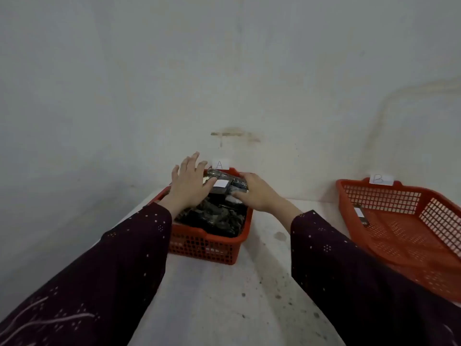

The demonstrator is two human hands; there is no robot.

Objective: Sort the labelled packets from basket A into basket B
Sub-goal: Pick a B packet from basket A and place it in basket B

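Observation:
Basket A, a red plastic mesh basket with a paper tag "A", sits at the centre of the table, heaped with dark plastic packets. On top lies a packet with a white label. My left hand hovers over the heap's left side, fingers spread and straight. My right hand grips the labelled packet's right end, thumb underneath and fingers curled over. Basket B, red and tagged "B", stands at the right and holds one small dark labelled packet.
Both baskets stand on a white, stained table pushed against a pale wall. Bare table surface lies between the two baskets and in front of basket A. The table's left edge runs diagonally just left of basket A.

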